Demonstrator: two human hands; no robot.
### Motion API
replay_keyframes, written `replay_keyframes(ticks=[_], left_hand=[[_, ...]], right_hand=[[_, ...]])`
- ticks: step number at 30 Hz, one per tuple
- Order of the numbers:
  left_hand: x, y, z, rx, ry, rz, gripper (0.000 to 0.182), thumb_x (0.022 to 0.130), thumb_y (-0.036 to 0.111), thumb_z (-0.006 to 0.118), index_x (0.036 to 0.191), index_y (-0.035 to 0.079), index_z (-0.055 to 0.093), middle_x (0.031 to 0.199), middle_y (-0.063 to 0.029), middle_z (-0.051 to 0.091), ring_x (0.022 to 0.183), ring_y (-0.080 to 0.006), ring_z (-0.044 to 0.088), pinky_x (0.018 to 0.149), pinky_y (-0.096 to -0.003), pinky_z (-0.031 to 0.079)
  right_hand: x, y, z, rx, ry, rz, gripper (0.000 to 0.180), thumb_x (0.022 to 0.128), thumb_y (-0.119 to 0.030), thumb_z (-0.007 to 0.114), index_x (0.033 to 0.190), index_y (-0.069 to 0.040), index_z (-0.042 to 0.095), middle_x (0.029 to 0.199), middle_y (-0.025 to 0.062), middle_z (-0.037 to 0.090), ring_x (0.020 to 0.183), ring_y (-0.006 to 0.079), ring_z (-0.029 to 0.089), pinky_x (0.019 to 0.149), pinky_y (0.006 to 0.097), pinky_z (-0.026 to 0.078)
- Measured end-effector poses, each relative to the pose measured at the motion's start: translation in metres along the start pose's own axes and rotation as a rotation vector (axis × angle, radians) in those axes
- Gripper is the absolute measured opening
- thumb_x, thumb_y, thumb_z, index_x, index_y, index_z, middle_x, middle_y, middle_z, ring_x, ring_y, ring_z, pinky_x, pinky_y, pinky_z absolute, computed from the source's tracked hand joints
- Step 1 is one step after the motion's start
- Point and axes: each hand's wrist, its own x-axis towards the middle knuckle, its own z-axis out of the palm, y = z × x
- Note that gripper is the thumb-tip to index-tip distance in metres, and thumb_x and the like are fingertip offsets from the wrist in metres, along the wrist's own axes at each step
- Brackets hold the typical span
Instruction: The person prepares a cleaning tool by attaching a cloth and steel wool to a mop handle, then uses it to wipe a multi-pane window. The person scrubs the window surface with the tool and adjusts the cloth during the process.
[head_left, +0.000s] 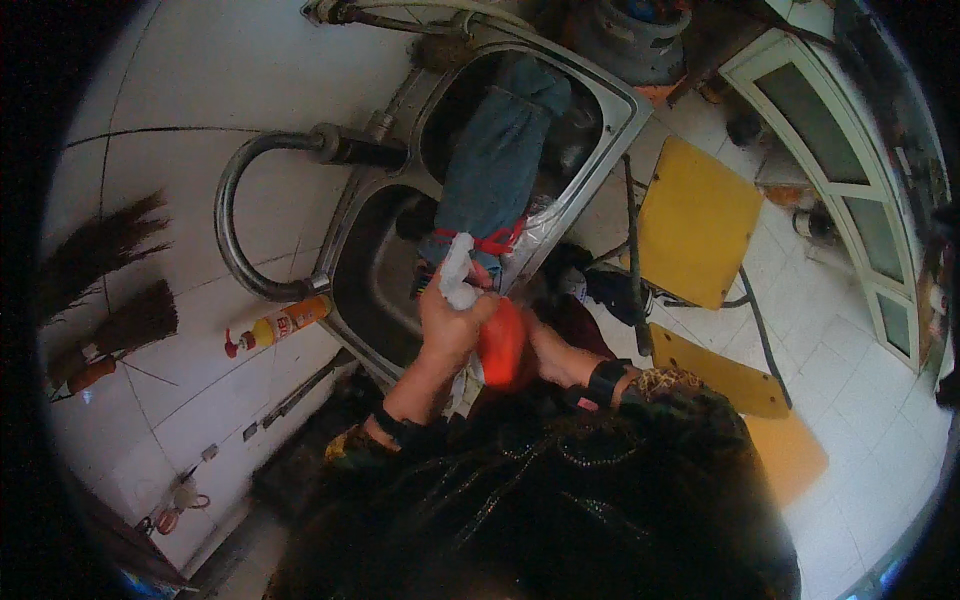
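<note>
My left hand (450, 319) grips a crumpled white cloth or tissue (456, 277) near the front edge of a double steel sink (360, 319). My right hand (551, 352) is beside a bright red-orange item (502, 345), its fingers mostly hidden behind it; its grip cannot be made out. Across the sink divider lies a blue-grey fabric bundle (491, 161), with a red band or tie (499, 241) near its close end. Clear plastic film (544, 221) shows beside the bundle. What the red-orange item is cannot be told.
A curved chrome faucet (225, 202) arches at the left of the sink. A yellow pump bottle (277, 328) with a red top lies beside the sink's rim in view. A yellow folding chair (694, 225) stands at the right, and a gas cylinder (637, 45) is beyond the sink.
</note>
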Motion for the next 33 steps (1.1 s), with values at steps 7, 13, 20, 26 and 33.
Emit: replay_keyframes(ticks=[7,13,20,26,33], left_hand=[[0.001,-0.003,0.001,0.012,0.022,0.069,0.047,0.068,-0.004,0.064,0.113,0.003,0.054,0.096,-0.0036,0.058,0.09,-0.0134,0.055,0.079,-0.0272,0.044],[-0.005,-0.019,-0.007,0.087,0.042,0.052,0.043,0.067,-0.004,0.064,0.109,0.001,0.055,0.093,-0.004,0.058,0.087,-0.0145,0.056,0.078,-0.0275,0.045],[-0.035,-0.041,-0.018,0.099,0.105,-0.061,0.04,0.069,-0.001,0.067,0.108,0.001,0.054,0.094,-0.0033,0.056,0.085,-0.0116,0.053,0.075,-0.0255,0.044],[-0.045,-0.06,-0.022,0.002,0.145,-0.053,0.038,0.068,-0.001,0.067,0.104,0.002,0.055,0.089,-0.0022,0.056,0.082,-0.0119,0.053,0.074,-0.0265,0.044],[-0.02,-0.061,-0.016,0.142,0.144,-0.069,0.041,0.064,-0.003,0.062,0.104,0.002,0.056,0.089,-0.0032,0.056,0.08,-0.0134,0.054,0.074,-0.027,0.044]], right_hand=[[0.034,0.029,-0.066,-0.269,-0.29,-0.153,0.064,0.089,-0.008,0.055,0.141,-0.011,0.019,0.143,0.0087,0.03,0.127,0.0202,0.038,0.106,0.0381,0.034],[0.031,0.041,-0.059,-0.12,-0.205,0.044,0.049,0.096,-0.036,0.039,0.137,-0.01,0.032,0.135,0.0069,0.043,0.12,0.0201,0.045,0.103,0.0395,0.036],[0.016,0.046,-0.039,-0.089,0.075,0.266,0.062,0.095,-0.056,0.02,0.129,-0.009,0.043,0.124,0.0077,0.053,0.113,0.0223,0.052,0.097,0.0388,0.039],[0.03,0.07,-0.077,0.265,-0.092,0.335,0.04,0.088,-0.021,0.059,0.121,-0.005,0.045,0.113,0.009,0.057,0.103,0.0232,0.054,0.089,0.0365,0.043],[0.017,0.059,-0.057,-0.04,-0.116,0.109,0.044,0.076,-0.013,0.071,0.114,-0.005,0.052,0.111,0.0073,0.059,0.103,0.0151,0.054,0.091,0.0326,0.044]])
